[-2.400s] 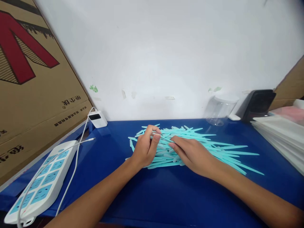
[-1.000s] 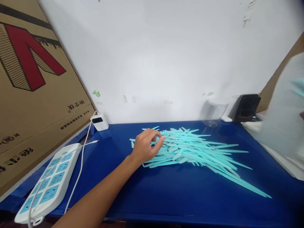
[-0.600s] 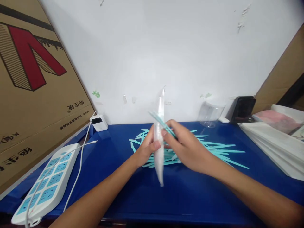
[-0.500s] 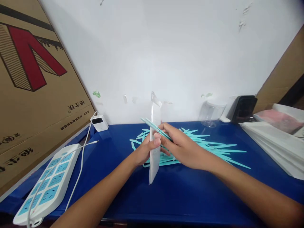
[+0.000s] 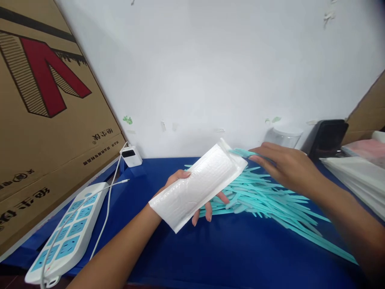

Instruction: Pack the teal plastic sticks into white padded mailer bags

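A white padded bubble mailer lies tilted across my left hand, the thumb on top and the fingers curled beneath. Its flap end points up and right. At that opening, my right hand pinches several thin turquoise plastic strips, their far ends partly inside the mailer's mouth. How far in they reach is hidden. Below both hands, a loose pile of the same turquoise strips spreads over the blue table.
On the left stand a white power strip, a small white device with a cable, and a large cardboard box. At the right are a clear plastic jar, a black stand and stacked white mailers.
The mailer has swung from upright edge-on to tilted, its broad face showing. My right hand has moved right with the strips, now at the mailer's mouth. More of the pile is visible.
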`<state>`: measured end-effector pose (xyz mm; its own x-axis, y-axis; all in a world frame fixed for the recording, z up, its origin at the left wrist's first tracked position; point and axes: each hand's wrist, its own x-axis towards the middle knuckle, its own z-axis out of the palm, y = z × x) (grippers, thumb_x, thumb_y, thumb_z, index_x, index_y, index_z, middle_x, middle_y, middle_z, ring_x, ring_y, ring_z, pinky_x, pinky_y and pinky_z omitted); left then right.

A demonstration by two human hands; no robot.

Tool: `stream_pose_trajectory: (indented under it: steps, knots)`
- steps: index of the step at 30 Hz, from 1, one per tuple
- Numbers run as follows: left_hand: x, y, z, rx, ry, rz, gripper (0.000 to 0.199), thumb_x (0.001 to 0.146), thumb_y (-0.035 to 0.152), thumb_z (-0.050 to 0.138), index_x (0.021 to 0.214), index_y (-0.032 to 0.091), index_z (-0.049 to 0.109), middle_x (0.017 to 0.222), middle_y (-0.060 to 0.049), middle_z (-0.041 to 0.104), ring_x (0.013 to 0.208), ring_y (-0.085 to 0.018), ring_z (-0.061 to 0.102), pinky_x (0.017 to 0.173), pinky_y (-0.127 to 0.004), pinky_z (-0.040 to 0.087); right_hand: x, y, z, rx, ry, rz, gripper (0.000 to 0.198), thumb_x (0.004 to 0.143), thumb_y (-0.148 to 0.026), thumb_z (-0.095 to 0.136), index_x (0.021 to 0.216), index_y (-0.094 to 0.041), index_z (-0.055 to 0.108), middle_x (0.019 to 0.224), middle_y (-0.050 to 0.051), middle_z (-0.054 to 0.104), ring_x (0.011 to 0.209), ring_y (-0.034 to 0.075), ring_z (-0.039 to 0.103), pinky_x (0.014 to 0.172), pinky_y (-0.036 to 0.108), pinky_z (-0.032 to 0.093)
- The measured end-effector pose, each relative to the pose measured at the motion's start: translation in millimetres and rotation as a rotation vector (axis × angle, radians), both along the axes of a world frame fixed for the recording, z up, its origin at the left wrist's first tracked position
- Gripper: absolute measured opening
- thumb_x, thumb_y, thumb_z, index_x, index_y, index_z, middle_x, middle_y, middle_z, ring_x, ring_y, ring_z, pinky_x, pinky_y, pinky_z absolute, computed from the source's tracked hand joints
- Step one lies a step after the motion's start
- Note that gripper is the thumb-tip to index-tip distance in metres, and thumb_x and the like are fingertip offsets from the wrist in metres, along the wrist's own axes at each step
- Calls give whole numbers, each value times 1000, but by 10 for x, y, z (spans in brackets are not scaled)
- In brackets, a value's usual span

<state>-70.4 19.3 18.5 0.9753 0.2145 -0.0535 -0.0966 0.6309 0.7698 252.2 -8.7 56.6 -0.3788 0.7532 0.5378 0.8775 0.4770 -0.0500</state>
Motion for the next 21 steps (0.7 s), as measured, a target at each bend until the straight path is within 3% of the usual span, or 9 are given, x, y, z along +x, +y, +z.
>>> stream_pose_trajectory:
  steps: [5,10,14,21]
  knots:
    - [-32,81,-40,-39,65,-83,99,63,65,61,146,12,52,137,-29,58,87,-39,71,52,-46,59,-19,-68,20,-50,1,109,44,109,-47,35,136,-32,67,98,5,69,78,20,64,64,32,43]
    - [-44,60,-63,-47,86,-123,104,62,64,59,150,12,47,132,-28,61,89,-41,71,50,-47,58,-77,-140,58,-236,277,180,34,99,-54,57,111,-26,74,99,6,76,85,23,70,64,31,53]
    - [-36,41,-70,2,66,-48,105,63,64,61,153,14,45,135,-28,60,94,-41,70,57,-47,60,-68,-191,91,-250,425,184,30,94,-54,66,96,-25,74,87,5,75,75,21,67,56,28,52]
    - [-20,83,-160,-56,55,-114,106,67,69,60,156,15,42,140,-27,57,99,-41,70,60,-49,61,-58,-192,118,-322,359,251,23,92,-46,69,93,-26,80,90,6,77,78,23,69,57,30,53]
